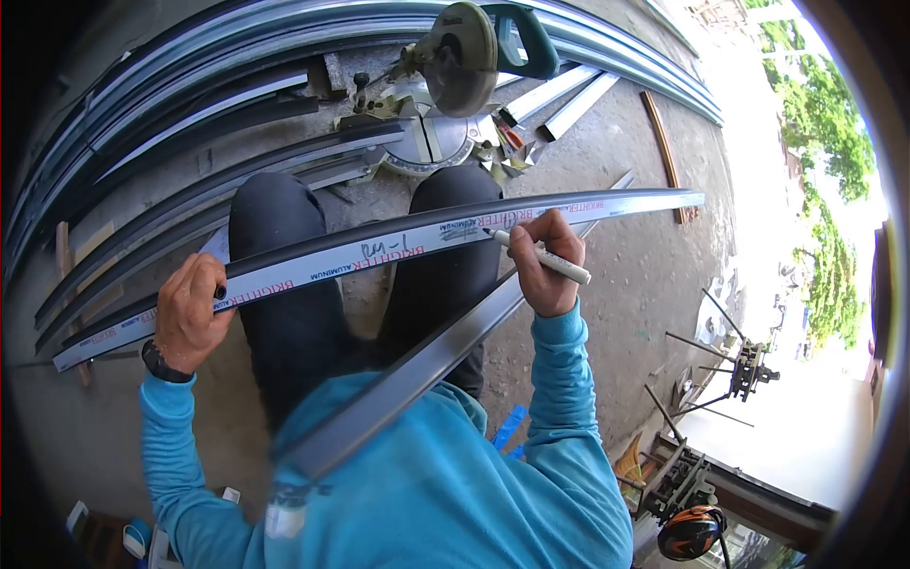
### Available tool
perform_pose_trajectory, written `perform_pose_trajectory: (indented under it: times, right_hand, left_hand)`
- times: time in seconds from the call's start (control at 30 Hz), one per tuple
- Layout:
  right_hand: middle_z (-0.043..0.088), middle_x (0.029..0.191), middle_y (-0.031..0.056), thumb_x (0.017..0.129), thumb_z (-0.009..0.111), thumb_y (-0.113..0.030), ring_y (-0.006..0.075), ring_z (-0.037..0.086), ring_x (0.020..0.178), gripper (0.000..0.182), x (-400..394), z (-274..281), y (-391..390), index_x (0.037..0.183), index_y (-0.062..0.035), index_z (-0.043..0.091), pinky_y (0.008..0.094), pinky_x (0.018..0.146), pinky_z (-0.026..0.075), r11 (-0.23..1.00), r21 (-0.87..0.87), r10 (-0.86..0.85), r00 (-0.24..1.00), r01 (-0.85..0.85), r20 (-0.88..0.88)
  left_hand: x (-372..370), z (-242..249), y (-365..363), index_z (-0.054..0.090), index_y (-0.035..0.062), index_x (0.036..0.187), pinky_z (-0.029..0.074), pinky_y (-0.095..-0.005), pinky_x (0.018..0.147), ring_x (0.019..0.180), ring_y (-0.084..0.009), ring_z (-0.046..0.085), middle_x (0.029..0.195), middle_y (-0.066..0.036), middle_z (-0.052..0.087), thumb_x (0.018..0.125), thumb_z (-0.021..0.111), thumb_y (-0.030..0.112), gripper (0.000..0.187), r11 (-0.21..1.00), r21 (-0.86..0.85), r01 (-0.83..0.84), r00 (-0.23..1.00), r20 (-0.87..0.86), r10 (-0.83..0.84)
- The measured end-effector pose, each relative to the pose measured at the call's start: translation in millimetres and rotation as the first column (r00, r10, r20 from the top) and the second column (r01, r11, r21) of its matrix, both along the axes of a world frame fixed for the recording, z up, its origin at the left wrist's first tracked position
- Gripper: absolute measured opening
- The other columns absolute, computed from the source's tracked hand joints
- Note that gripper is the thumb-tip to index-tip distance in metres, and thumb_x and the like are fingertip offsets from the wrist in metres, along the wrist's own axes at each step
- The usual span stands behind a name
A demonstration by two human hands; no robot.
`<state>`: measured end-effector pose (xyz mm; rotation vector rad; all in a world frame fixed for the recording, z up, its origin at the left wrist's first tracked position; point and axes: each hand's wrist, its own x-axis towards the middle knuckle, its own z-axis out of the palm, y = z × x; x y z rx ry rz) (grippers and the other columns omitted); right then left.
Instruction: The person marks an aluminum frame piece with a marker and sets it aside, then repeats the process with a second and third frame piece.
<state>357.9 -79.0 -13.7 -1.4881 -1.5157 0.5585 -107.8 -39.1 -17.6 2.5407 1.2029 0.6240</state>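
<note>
A long dark aluminium profile lies across my knees, its white protective film printed "BRIGHTER ALUMINUM" and bearing handwritten black marks. My left hand is wrapped round the profile near its left end; a small dark cylinder, which I cannot identify, shows at its fingers. In my right hand is a white marker, uncapped, its black tip at the film beside a scribbled patch. A second dark profile slants from my chest up to below my right hand.
Ahead of my knees a mitre saw stands on the concrete floor. Long metal profiles lie behind it and to the left. Short offcuts and a brown strip are at the right. An orange-black helmet is at lower right.
</note>
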Motion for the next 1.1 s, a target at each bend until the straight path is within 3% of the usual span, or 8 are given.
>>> perform_pose_trajectory:
  times: [0.53, 0.73, 0.83, 0.93, 1.1]
  right_hand:
    - [0.067, 0.068, 0.0060, 0.094, 0.077, -0.009, 0.0091, 0.060, 0.060, 0.021, -12, 6, 3, 0.082, -0.0022, 0.060, 0.0290, 0.055, 0.049, 0.999, -0.018, -0.040, 0.999, 0.040, 0.024]
    - [0.068, 0.068, 0.0059, 0.093, 0.078, -0.009, 0.0093, 0.061, 0.060, 0.021, -10, 7, 1, 0.082, -0.0027, 0.061, 0.0292, 0.055, 0.048, 1.000, -0.019, 0.024, 0.998, -0.022, 0.067]
    - [0.068, 0.069, 0.0060, 0.092, 0.078, -0.009, 0.0095, 0.061, 0.060, 0.021, -12, 4, 1, 0.082, -0.0030, 0.060, 0.0296, 0.056, 0.049, 0.999, -0.004, -0.049, 0.999, 0.049, 0.023]
    - [0.068, 0.069, 0.0061, 0.093, 0.077, -0.008, 0.0094, 0.062, 0.061, 0.020, -10, 9, -1, 0.083, -0.0030, 0.060, 0.0292, 0.057, 0.049, 0.999, -0.001, 0.047, 0.987, -0.047, 0.151]
    - [0.068, 0.068, 0.0064, 0.094, 0.076, -0.008, 0.0096, 0.062, 0.061, 0.020, 0, 3, 0, 0.084, -0.0031, 0.060, 0.0288, 0.056, 0.049, 0.997, 0.039, -0.063, 0.998, 0.063, -0.001]
  left_hand:
    - [-3, -3, 1, 0.046, 0.0045, 0.098, 0.049, -0.0484, 0.072, 0.083, -0.0411, 0.062, 0.092, -0.017, 0.056, 0.064, 0.080, -0.014, 0.052, 1.000, -0.002, 0.015, 1.000, -0.022, -0.015]
    - [-3, -1, 1, 0.046, 0.0047, 0.099, 0.050, -0.0483, 0.072, 0.084, -0.0414, 0.062, 0.093, -0.018, 0.057, 0.064, 0.081, -0.013, 0.052, 1.000, -0.008, 0.015, 0.999, -0.032, -0.015]
    - [-4, -4, 1, 0.046, 0.0048, 0.099, 0.050, -0.0483, 0.072, 0.084, -0.0412, 0.062, 0.093, -0.018, 0.057, 0.065, 0.081, -0.013, 0.052, 1.000, -0.011, 0.008, 0.999, -0.034, -0.008]
    - [-4, -3, 1, 0.046, 0.0050, 0.099, 0.050, -0.0482, 0.072, 0.084, -0.0409, 0.062, 0.093, -0.018, 0.057, 0.065, 0.082, -0.013, 0.053, 1.000, -0.015, 0.013, 1.000, -0.028, -0.013]
    - [1, 0, 1, 0.048, 0.0044, 0.097, 0.046, -0.0503, 0.070, 0.082, -0.0402, 0.059, 0.089, -0.015, 0.054, 0.068, 0.081, -0.009, 0.046, 1.000, -0.012, 0.002, 1.000, 0.001, -0.002]
